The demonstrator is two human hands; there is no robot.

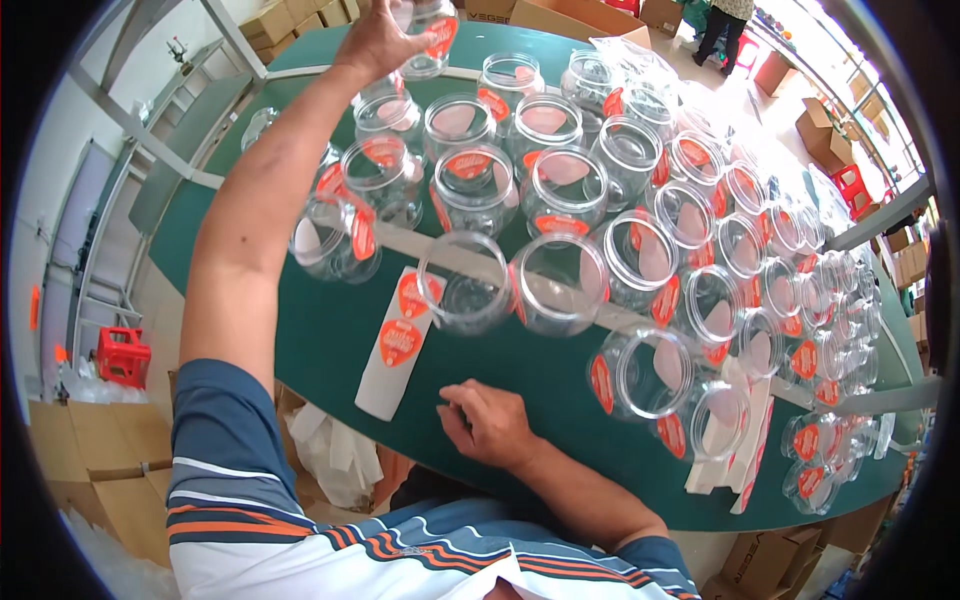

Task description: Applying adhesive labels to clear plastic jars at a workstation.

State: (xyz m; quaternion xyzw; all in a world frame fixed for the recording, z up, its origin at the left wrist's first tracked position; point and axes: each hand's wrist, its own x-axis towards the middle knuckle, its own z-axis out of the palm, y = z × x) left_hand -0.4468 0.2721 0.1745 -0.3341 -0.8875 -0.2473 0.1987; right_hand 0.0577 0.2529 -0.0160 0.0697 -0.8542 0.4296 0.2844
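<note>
At the far side of the table, my left hand is closed around a clear plastic jar with an orange label. The thumb lies against the label; the other fingers are partly hidden. Close to the near edge, my right hand is over the green tabletop, its fingers loosely curled and apart, with nothing seen in them. Left of it lies a white backing strip with orange heart-shaped stickers. One open-mouthed jar stands over the strip's far end, and another jar is beside it.
Many clear jars crowd the middle and right of the green table. More sticker strips lie at the right. Metal posts rise by the table. Boxes and a red stool are at left; a person stands beyond.
</note>
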